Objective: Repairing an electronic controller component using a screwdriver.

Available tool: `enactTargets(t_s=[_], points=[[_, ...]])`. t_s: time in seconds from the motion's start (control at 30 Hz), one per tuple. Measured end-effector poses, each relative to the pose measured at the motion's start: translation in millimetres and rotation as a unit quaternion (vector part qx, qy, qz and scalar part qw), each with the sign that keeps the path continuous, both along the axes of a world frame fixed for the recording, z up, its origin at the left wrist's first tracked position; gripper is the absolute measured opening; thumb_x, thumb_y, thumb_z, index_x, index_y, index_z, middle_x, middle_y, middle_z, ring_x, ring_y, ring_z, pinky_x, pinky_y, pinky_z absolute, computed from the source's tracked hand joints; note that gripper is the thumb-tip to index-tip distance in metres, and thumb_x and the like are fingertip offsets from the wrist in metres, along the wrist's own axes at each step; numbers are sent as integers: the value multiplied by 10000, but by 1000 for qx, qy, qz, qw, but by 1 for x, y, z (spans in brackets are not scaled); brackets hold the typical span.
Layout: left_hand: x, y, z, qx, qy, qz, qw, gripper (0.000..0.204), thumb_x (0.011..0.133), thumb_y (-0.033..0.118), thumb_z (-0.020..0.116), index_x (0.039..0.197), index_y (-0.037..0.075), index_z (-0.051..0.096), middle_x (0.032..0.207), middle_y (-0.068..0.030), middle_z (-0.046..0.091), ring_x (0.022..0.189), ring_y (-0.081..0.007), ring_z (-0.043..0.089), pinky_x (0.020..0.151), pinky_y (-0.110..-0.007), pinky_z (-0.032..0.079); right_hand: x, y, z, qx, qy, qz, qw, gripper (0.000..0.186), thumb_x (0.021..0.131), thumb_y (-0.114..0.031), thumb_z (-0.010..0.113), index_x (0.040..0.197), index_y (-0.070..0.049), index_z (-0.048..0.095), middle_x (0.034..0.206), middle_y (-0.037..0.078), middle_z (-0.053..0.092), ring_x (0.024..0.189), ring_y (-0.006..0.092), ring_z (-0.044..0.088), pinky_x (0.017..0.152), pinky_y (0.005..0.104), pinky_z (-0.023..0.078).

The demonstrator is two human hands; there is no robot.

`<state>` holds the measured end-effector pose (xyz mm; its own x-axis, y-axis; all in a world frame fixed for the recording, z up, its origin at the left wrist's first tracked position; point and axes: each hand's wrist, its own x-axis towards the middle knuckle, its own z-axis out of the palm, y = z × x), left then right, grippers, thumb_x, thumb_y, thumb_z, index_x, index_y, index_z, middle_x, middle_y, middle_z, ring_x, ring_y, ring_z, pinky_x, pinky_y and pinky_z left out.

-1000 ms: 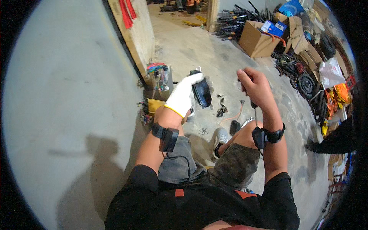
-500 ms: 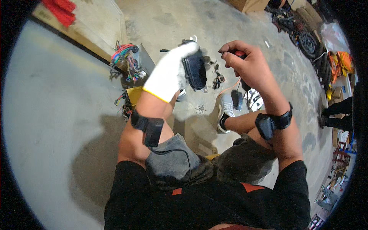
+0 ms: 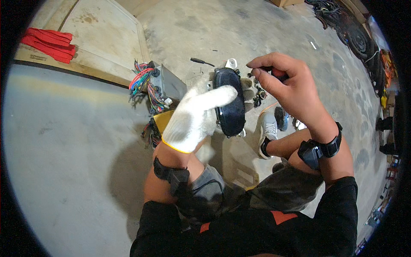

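Note:
My left hand (image 3: 201, 107), in a white knit glove with a yellow cuff edge, grips a black oblong housing (image 3: 231, 118) with rounded ends. The thumb lies across its dark face, and the fingers wrap behind it. A pale tab (image 3: 231, 64) sticks out at the housing's far end. Bare and just right of the housing, my right hand (image 3: 291, 81) is curled, with thumb and forefinger tips close together. A red-and-black tool handle (image 3: 280, 74) shows inside its curl; the working end is hidden. Whether the fingertips pinch anything small cannot be made out.
Left of my gloved hand stands a metal box (image 3: 169, 83) with bundled coloured wires (image 3: 143, 81), near a yellow box (image 3: 163, 120). Small dark parts (image 3: 259, 95) and a black cable plug (image 3: 199, 61) lie on the concrete floor. Red gloves (image 3: 51, 44) rest on a ledge.
The view has shifted, so hands and floor things appear lower and farther right. The housing now shows more of its dark face, with my left thumb laid across it. My right hand keeps the handle.

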<state>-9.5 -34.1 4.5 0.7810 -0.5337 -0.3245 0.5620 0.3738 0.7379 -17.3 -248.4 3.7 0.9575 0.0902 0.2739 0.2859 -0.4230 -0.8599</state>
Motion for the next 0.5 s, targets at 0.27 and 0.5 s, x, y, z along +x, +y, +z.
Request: enactTargets(t_s=[0.27, 0.5], points=[[4, -18, -27, 70, -139, -17, 988, 418, 871, 80, 639, 1273, 15, 547, 1130, -77, 643, 1009, -189, 642, 877, -320, 528, -2, 12, 5, 28, -29, 2, 999, 164, 857, -84, 681, 1009, -25, 691, 791, 88, 679, 677, 116, 611, 634, 290, 509], [0, -27, -30, 47, -126, -8, 991, 403, 864, 79, 641, 1253, 36, 541, 1089, -39, 617, 989, -136, 604, 848, -279, 503, -1, 15, 7, -44, -58, 33, 997, 115, 852, -70, 712, 955, -27, 682, 841, 86, 655, 706, 183, 622, 645, 301, 505]])
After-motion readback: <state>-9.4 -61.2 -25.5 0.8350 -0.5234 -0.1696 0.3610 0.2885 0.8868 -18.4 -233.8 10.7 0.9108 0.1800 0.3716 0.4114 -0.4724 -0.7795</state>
